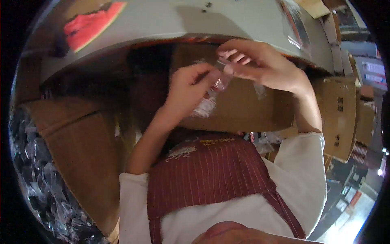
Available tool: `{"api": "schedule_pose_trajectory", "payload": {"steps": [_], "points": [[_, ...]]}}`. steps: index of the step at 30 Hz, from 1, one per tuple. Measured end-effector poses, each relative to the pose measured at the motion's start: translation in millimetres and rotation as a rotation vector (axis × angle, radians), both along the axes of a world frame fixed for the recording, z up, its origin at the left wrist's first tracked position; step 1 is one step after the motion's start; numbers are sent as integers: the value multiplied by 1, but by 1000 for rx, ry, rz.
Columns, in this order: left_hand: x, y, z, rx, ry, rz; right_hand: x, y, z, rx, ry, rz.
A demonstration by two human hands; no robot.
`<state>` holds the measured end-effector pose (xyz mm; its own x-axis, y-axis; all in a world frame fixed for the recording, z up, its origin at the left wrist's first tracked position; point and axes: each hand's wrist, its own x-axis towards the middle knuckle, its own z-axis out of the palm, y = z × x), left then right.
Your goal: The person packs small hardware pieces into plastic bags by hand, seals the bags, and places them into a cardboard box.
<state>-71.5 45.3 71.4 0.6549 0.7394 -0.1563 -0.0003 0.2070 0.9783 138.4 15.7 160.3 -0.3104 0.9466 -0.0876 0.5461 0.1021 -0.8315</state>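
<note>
Over an open cardboard box (pixel 252 112) at the table's near edge, both my hands are raised close together. A small piece of clear, shiny plastic (pixel 220 84) stretches between their fingertips; its exact kind is too blurred to make out. My left hand (pixel 189 87) pinches its lower side between thumb and fingers. With thumb and bent fingers, my right hand (pixel 260 67) grips the upper side. Below the left fingers, in the box, is a crumpled bundle of clear plastic (pixel 205 106). Another clear scrap (pixel 260 90) shows beneath my right hand.
On the grey table (pixel 154 20) ahead lies a red watermelon-slice shape (pixel 91 26), with small dark bits (pixel 207 5) farther right. A brown carton flap (pixel 81 154) stands at left, beside a heap of clear plastic pieces (pixel 46 183). More cartons (pixel 339 118) are stacked at right.
</note>
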Motion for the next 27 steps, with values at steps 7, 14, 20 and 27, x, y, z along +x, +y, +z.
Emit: {"api": "schedule_pose_trajectory", "payload": {"steps": [7,14,20,27], "points": [[5,-19,14,222,127,-35,12,-38,-15,-109,5,-83],[18,-34,25,504,274,68,14,-54,-13,-276,66,-85],[21,-37,27,517,220,39,19,-58,-11,-269,80,-66],[21,-38,22,443,72,-13,19,-61,-6,-294,38,16]]}}
